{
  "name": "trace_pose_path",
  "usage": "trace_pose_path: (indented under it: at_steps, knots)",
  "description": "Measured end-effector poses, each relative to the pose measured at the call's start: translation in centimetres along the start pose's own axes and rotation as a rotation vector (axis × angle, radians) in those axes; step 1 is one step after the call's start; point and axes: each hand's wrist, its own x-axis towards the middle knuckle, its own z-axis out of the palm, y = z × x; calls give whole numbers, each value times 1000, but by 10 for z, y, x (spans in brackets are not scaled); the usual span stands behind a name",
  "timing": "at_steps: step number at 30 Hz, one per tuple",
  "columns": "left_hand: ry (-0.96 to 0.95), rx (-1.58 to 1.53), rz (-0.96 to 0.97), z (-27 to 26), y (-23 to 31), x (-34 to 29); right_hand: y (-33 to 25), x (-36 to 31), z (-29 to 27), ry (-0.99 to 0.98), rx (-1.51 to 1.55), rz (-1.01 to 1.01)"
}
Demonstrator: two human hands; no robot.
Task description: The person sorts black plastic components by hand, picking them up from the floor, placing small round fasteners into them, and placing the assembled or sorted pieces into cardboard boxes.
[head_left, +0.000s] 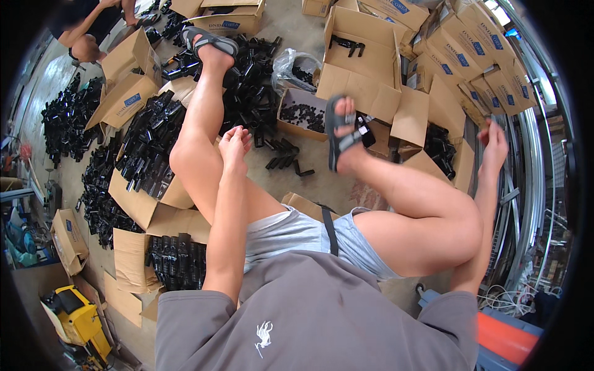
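My left hand [235,145] is raised beside my left knee, its fingers curled in to the thumb. Whatever may be between them is too small to make out. Out to the right, my right hand [493,145] is lifted, with its fingertips by a brown cardboard edge [473,114] below stacked cartons; whether it grips that edge is unclear. Between my legs, several black plastic parts [283,154] lie on the floor. Ahead of them stands a shallow carton [301,131] of small black pieces. My right sandal [342,135], blurred, is lifted beside that carton.
Heaps of black parts [250,80] surround my left foot. An open carton [362,43] stands ahead, and cartons [467,49] are stacked at right. Long metal bars [537,204] line the right side. At lower left is a yellow machine [80,318]. Another person's arm [83,25] shows at upper left.
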Motion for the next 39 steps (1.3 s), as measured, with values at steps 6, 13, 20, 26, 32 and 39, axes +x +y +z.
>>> trace_pose_path:
  at_steps: [6,13,20,26,32,39]
  knots:
    - [-31,61,-21,8,-13,7,-91,-1,73,-358,-49,-189]
    - [11,229,39,20,-30,25,-150,-42,158,-998,-285,-327]
    - [-158,1236,75,42,-73,20,-111,-38,250,-1423,-394,-375]
    - [-341,1467,82,56,-115,44,-102,-17,272,-1548,-376,-328]
    - [-303,1395,164,56,-111,45,-106,-2,280,-1455,-359,-274]
    - [-339,1393,79,55,-109,49,-98,-4,291,-1536,-341,-270]
